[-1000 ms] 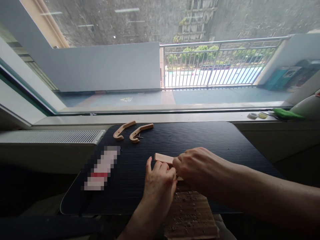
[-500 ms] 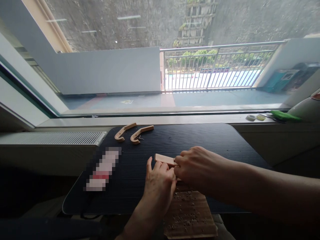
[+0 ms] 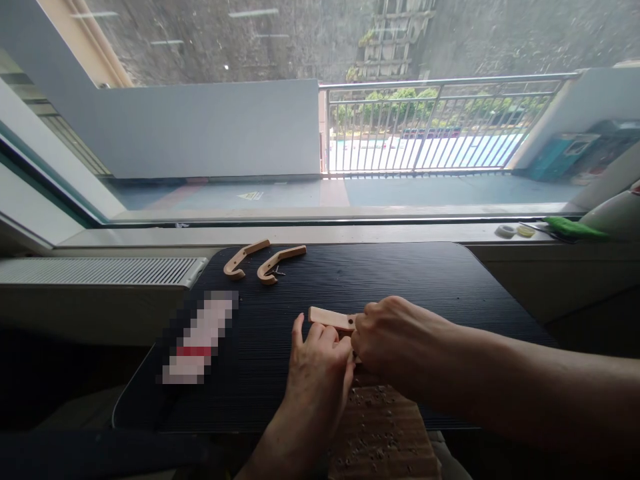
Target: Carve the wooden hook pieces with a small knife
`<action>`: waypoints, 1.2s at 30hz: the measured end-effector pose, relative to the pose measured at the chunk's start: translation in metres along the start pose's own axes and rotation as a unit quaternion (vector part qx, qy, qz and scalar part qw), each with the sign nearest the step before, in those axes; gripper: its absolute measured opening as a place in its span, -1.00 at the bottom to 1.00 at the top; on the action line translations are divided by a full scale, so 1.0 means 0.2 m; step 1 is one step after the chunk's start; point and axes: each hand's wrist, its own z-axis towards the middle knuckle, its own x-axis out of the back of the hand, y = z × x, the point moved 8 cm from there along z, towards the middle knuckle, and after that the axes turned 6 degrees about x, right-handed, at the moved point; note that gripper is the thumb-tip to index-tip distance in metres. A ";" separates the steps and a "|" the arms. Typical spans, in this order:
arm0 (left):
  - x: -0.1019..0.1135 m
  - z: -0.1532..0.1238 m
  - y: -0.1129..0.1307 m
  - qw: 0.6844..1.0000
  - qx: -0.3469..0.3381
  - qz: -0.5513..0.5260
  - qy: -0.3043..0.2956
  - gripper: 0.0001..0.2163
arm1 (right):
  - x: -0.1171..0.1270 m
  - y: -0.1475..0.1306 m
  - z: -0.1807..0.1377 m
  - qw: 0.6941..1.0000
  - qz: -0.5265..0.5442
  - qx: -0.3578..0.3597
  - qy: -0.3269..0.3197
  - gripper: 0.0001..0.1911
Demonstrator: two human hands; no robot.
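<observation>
A pale wooden hook [image 3: 330, 319] lies over the near middle of the black table, its flat arm pointing left and a dark hole showing beside my right hand. My left hand [image 3: 320, 353] grips it from the near side, with fingers curled over its edge and one outer finger sticking up. My right hand [image 3: 383, 333] is closed like a fist at the hook's right part; whatever its fingers hold is hidden. Below both hands lies a piece of brown cardboard [image 3: 383, 433] strewn with small shavings. The hook's far end is covered by my hands.
Two more bent wooden hooks, one on the left [image 3: 245, 260] and one on the right [image 3: 280, 263], lie at the table's back left, with small screws [image 3: 281, 271] by the right one. A blurred-out pale item [image 3: 200, 340] is at left. Tape rolls [image 3: 506, 231] sit on the windowsill.
My right hand has shifted slightly right along the hook, uncovering the dark hole. My left hand keeps its hold. The whole view has tilted a little.
</observation>
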 end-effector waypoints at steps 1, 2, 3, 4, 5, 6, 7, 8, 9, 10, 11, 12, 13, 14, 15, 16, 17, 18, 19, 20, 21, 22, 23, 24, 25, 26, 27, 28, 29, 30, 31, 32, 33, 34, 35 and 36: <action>0.00 0.00 0.00 1.000 0.001 -0.003 0.001 -0.86 | -0.01 0.00 0.00 1.000 0.006 0.004 0.001 -0.84; 0.00 0.00 0.00 1.000 0.001 -0.005 0.002 -0.86 | -0.02 0.00 0.01 1.000 0.008 0.008 0.000 -0.85; 0.00 0.00 0.00 1.000 0.000 -0.006 0.004 -0.86 | -0.03 0.00 0.01 1.000 0.009 0.012 -0.003 -0.85; 0.00 0.00 0.00 1.000 0.000 -0.004 0.005 -0.86 | -0.03 0.00 0.01 1.000 0.007 0.014 -0.012 -0.86; 0.01 0.00 0.00 1.000 -0.001 -0.002 0.007 -0.86 | -0.04 0.01 0.01 1.000 0.005 0.012 -0.022 -0.88; 0.01 -0.01 0.00 1.000 -0.003 0.001 0.008 -0.86 | -0.04 0.02 0.01 0.999 0.003 0.009 -0.033 -0.90; 0.02 -0.01 0.01 1.000 -0.005 0.003 0.012 -0.87 | -0.04 0.02 0.01 0.999 0.002 0.003 -0.043 -0.92; 0.02 -0.01 0.01 1.000 -0.006 0.005 0.015 -0.88 | -0.03 0.03 0.01 0.999 0.004 -0.005 -0.053 -0.93; 0.03 -0.01 0.01 1.000 -0.004 0.006 0.017 -0.88 | -0.03 0.03 0.00 0.998 0.006 -0.013 -0.061 -0.92; 0.04 -0.02 0.02 1.000 0.001 0.008 0.019 -0.89 | -0.01 0.03 -0.01 0.998 0.008 -0.022 -0.062 -0.91; 0.05 -0.02 0.02 1.000 0.005 0.009 0.020 -0.89 | 0.00 0.04 -0.01 0.998 0.009 -0.032 -0.056 -0.92; 0.05 -0.02 0.02 1.000 0.009 0.010 0.021 -0.89 | 0.02 0.04 -0.02 0.998 0.007 -0.042 -0.042 -0.93; 0.06 -0.02 0.03 1.000 0.011 0.011 0.021 -0.89 | 0.04 0.03 -0.03 0.998 0.001 -0.050 -0.023 -0.93; 0.07 -0.03 0.03 1.000 0.010 0.012 0.021 -0.89 | 0.06 0.03 -0.04 0.999 -0.006 -0.052 -0.003 -0.90; 0.07 -0.03 0.04 1.000 0.008 0.013 0.022 -0.89 | 0.07 0.02 -0.04 0.998 -0.015 -0.052 0.012 -0.87; 0.07 -0.03 0.04 1.000 0.005 0.012 0.022 -0.88 | 0.08 0.00 -0.05 0.998 -0.024 -0.050 0.017 -0.85; 0.07 -0.03 0.04 1.000 0.004 0.012 0.021 -0.87 | 0.08 -0.01 -0.05 0.998 -0.034 -0.042 0.019 -0.87; 0.07 -0.03 0.04 1.000 0.003 0.012 0.020 -0.86 | 0.08 -0.03 -0.04 0.998 -0.042 -0.032 0.017 -0.89; 0.06 -0.03 0.03 1.000 0.004 0.012 0.018 -0.86 | 0.07 -0.05 -0.04 0.999 -0.047 -0.021 0.008 -0.91; 0.05 -0.03 0.03 1.000 0.005 0.012 0.016 -0.86 | 0.07 -0.06 -0.03 0.999 -0.051 -0.012 -0.001 -0.91; 0.04 -0.02 0.02 1.000 0.005 0.013 0.014 -0.85 | 0.06 -0.07 -0.02 0.998 -0.054 -0.004 -0.011 -0.89; 0.03 -0.02 0.01 1.000 0.007 0.013 0.013 -0.85 | 0.05 -0.08 -0.01 0.998 -0.055 0.004 -0.020 -0.88; 0.01 -0.01 0.01 1.000 0.008 0.013 0.012 -0.84 | 0.05 -0.08 0.00 0.998 -0.055 0.006 -0.029 -0.87; 0.00 -0.01 0.00 1.000 0.009 0.012 0.013 -0.84 | 0.04 -0.08 0.00 0.998 -0.054 0.003 -0.039 -0.86; 0.00 0.00 -0.01 1.000 0.009 0.011 0.014 -0.83 | 0.03 -0.08 0.01 0.998 -0.051 0.000 -0.044 -0.85; -0.01 0.00 -0.01 1.000 0.008 0.009 0.016 -0.82 | 0.03 -0.07 0.02 0.998 -0.048 -0.003 -0.047 -0.85; -0.01 0.00 -0.01 1.000 0.007 0.007 0.016 -0.82 | 0.03 -0.07 0.02 0.998 -0.046 -0.007 -0.045 -0.85; -0.01 0.01 -0.01 1.000 0.006 0.004 0.016 -0.82 | 0.03 -0.06 0.03 0.998 -0.045 -0.009 -0.040 -0.86; -0.01 0.01 -0.01 1.000 0.004 0.002 0.014 -0.82 | 0.03 -0.05 0.03 0.998 -0.043 -0.011 -0.037 -0.86; -0.01 0.00 -0.01 1.000 0.002 0.000 0.012 -0.82 | 0.03 -0.04 0.04 0.999 -0.040 -0.013 -0.035 -0.86; -0.01 0.00 -0.01 1.000 0.000 -0.003 0.010 -0.82 | 0.02 -0.03 0.04 0.999 -0.035 -0.014 -0.036 -0.86; 0.00 0.00 -0.01 1.000 -0.001 -0.006 0.008 -0.83 | 0.01 -0.02 0.04 0.999 -0.027 -0.019 -0.039 -0.85; 0.00 0.00 -0.01 1.000 -0.002 -0.009 0.009 -0.83 | 0.00 0.00 0.04 0.999 -0.019 -0.021 -0.038 -0.86; 0.00 -0.01 -0.01 1.000 -0.004 -0.011 0.011 -0.83 | 0.00 0.01 0.03 0.999 -0.010 -0.020 -0.027 -0.86; 0.01 -0.01 -0.01 1.000 -0.007 -0.012 0.014 -0.84 | -0.01 0.02 0.03 1.000 -0.003 -0.018 -0.012 -0.87; 0.01 -0.01 0.00 1.000 -0.008 -0.011 0.018 -0.85 | 0.00 0.02 0.03 1.000 0.004 -0.011 0.009 -0.89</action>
